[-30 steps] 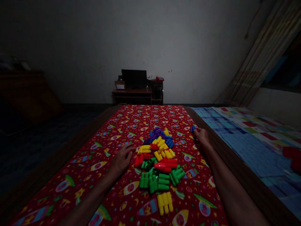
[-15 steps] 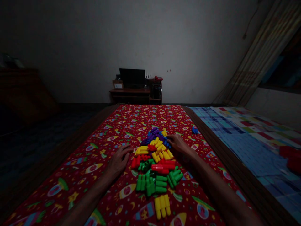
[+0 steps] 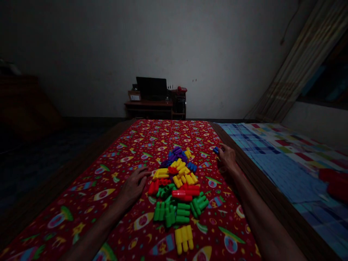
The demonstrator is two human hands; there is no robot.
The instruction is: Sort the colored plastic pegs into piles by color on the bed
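Observation:
My right hand [image 3: 227, 156] is at the right side of the red patterned cloth, its fingers closed on a small blue plastic building block [image 3: 216, 150]. My left hand [image 3: 135, 184] rests on the cloth with fingers stretched out, left of the pile and near some yellow blocks [image 3: 161, 173]. Purple blocks [image 3: 176, 153] lie at the far end of the pile. Red blocks [image 3: 186, 193] sit in its middle, and green blocks [image 3: 170, 214] in front. One yellow block [image 3: 184, 239] lies apart, closest to me. Another blue block [image 3: 192, 166] lies at the pile's right edge.
The red cloth [image 3: 108, 195] with rockets and stars covers the long surface before me. A desk [image 3: 148, 104] with a monitor [image 3: 151, 88] stands against the far wall. Checked bedding [image 3: 274, 159] spreads on the right, under a curtain [image 3: 288, 61].
My right hand has moved from the pile's right edge outward to the right, and now grips the blue block that lay there alone. My left hand stays beside the pile.

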